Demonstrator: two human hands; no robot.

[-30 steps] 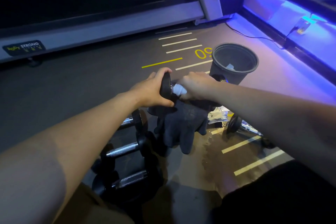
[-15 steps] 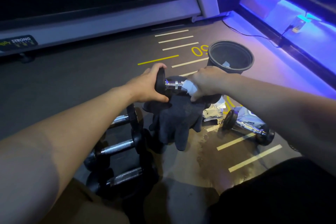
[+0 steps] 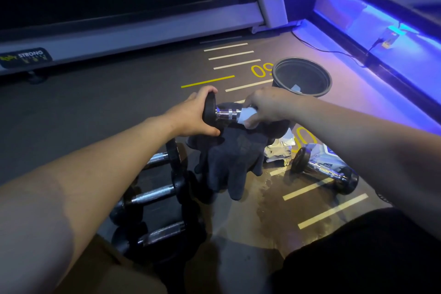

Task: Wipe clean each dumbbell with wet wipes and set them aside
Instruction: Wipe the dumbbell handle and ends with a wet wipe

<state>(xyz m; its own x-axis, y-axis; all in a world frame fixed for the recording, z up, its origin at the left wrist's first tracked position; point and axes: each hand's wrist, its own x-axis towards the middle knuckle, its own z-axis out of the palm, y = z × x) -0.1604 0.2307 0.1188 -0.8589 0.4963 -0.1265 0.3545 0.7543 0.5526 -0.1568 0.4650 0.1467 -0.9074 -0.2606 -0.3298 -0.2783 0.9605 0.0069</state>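
Dumbbell (image 3: 225,114) held level above the floor at the centre of the frame, its chrome handle bare between two hands. The left hand (image 3: 193,116) wraps its fingers and thumb round the black weight at the left end, its grip clamped on that end. The right hand (image 3: 269,106) curls round the handle's right part with a white wet wipe (image 3: 245,116) bunched under its fingers, so its grip is clamped on the wipe and handle together; the dumbbell's right weight is hidden behind this hand. A dark cloth (image 3: 229,160) hangs just below the held dumbbell, draped down toward the floor; what bears it cannot be told.

In the lower left of the frame three more dumbbells (image 3: 152,194) lie side by side, one above another in the picture, their handles roughly parallel. To the right of centre another dumbbell (image 3: 325,170) lies on the floor (image 3: 95,107) with a wipes packet (image 3: 327,159) resting against its handle. Some white crumpled wipes (image 3: 284,143) lie between the cloth and that dumbbell. A wet patch (image 3: 274,210) darkens the floor below the cloth, across white and yellow painted lines. A round dark bin (image 3: 301,76) stands just beyond the right hand, with a white scrap inside. A treadmill frame (image 3: 133,33) runs along the upper left, and blue light glows along the upper right edge.
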